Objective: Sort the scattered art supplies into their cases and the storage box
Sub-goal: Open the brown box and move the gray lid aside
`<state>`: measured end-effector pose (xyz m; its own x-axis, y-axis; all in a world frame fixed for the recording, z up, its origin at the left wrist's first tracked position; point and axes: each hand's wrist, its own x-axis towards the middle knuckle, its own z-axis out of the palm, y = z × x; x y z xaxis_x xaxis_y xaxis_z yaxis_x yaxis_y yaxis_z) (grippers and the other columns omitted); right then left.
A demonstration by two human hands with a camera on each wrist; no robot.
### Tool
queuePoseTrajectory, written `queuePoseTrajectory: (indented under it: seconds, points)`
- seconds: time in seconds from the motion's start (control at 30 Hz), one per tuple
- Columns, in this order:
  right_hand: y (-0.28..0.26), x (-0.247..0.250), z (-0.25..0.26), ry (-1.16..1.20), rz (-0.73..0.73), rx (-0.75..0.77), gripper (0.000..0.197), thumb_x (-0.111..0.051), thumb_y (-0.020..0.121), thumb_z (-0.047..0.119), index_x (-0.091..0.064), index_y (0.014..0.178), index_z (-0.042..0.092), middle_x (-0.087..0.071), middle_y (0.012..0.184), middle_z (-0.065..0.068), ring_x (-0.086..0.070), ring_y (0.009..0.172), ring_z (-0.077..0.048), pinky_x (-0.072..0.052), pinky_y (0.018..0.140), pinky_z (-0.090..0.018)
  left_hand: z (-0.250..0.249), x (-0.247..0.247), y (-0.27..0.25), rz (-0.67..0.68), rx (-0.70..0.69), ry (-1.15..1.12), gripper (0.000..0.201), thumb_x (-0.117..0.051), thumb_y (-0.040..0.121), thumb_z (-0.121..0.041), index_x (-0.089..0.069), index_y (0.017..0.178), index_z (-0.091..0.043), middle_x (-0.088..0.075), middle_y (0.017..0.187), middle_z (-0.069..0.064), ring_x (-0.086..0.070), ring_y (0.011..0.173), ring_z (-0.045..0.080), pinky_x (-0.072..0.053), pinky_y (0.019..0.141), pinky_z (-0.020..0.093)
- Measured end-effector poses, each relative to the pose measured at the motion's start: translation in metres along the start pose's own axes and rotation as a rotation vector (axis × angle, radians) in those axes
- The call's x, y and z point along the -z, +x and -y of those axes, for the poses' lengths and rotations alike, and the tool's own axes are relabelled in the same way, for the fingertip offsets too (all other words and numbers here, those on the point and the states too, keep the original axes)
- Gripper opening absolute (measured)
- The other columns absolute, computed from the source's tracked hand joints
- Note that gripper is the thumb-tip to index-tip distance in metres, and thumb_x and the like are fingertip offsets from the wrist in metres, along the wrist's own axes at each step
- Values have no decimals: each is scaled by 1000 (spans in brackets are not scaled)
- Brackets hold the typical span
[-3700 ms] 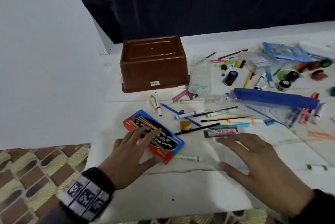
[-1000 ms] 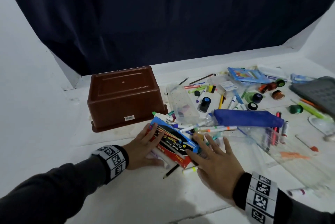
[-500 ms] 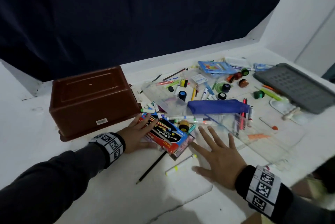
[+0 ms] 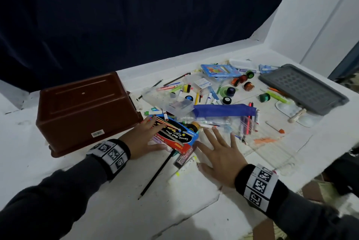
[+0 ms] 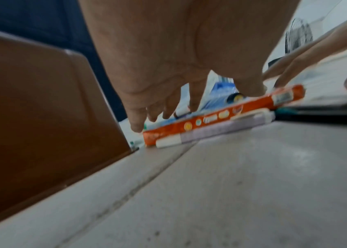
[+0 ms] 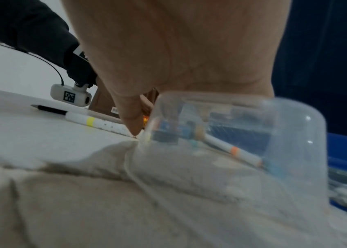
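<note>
Resting flat with fingers spread, the left hand (image 4: pixel 144 139) presses on the red-and-blue pencil box (image 4: pixel 175 136) lying just right of the upturned brown storage box (image 4: pixel 83 111), while the right hand (image 4: pixel 219 155) lies wide open, holding nothing, just right of that pencil box, markers scattered beyond it.

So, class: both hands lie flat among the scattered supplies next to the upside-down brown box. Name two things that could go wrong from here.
1. The left hand rests on the red and blue pencil box, which lies on a pale marker; pressing might make it slide.
2. The black pencil and the yellow-banded marker lie loose beside the right hand; a sweep could roll them toward the table edge.
</note>
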<state>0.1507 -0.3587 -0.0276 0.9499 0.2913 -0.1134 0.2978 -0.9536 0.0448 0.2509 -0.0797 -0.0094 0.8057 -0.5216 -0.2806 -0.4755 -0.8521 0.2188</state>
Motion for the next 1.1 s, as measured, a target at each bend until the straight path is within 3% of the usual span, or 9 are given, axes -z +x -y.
queuePoseTrajectory:
  seconds: [0.1,0.23,0.37,0.53,0.67,0.8,0.9,0.97,1.1]
  points:
    - [-10,2,6,8,-1,25,67,-36,87,66,-39,145,31,-38,155,-12,-32,144,-36,-33,99,-75,-7,-8,-40,87,-22,39,104,-30,74,-92,11,155,-40,28,158,-6,24,148,13,2,124,43]
    - [-8,-2,15,-43,-50,144,71,-37,89,70,-33,149,34,-27,160,-11,-22,148,-36,-24,104,-77,-8,-38,-68,252,-64,254,106,-27,79,-91,29,150,-36,42,153,-1,35,143,18,9,123,48]
    - [9,-2,27,-97,-45,229,64,-35,89,65,-37,147,38,-33,158,-9,-29,145,-36,-24,103,-77,1,-43,-52,154,-63,320,93,-16,88,-84,33,148,-32,44,154,4,37,143,25,8,122,54]
    - [31,-6,35,-80,8,153,55,-32,88,49,-52,138,38,-55,142,-11,-51,131,-38,-35,98,-75,4,-32,-8,71,-60,388,87,-9,88,-82,34,148,-33,44,153,1,35,145,26,16,118,53]
    - [44,-4,35,-90,28,125,50,-62,83,51,-57,131,38,-56,140,-14,-54,127,-40,-38,96,-74,4,-23,26,76,-58,406,85,7,79,-80,27,150,-37,29,160,-3,24,150,26,10,118,57]
    - [55,5,33,-68,-4,111,44,-47,96,51,-43,138,40,-26,159,-18,-24,145,-45,-4,107,-75,8,-18,51,71,-75,388,88,27,66,-81,32,146,-43,30,158,-6,19,151,26,6,119,56]
    - [60,13,34,-67,18,72,45,-35,102,47,-28,145,38,-6,163,-17,-2,150,-43,3,112,-71,10,-15,62,71,-81,376,93,37,57,-82,35,142,-45,32,155,-5,17,152,28,-3,121,52]
    - [61,17,36,-69,30,63,45,-34,102,45,-28,146,37,-5,164,-17,-1,150,-41,5,112,-71,10,-13,65,69,-78,376,87,30,63,-82,33,142,-45,31,156,-4,16,152,29,-6,122,51]
    - [59,22,37,-38,40,58,45,-32,102,39,-28,147,35,-5,164,-15,0,152,-35,10,111,-71,8,-7,55,60,-61,369,77,-5,86,-74,24,150,-42,24,162,0,15,152,29,-7,122,50]
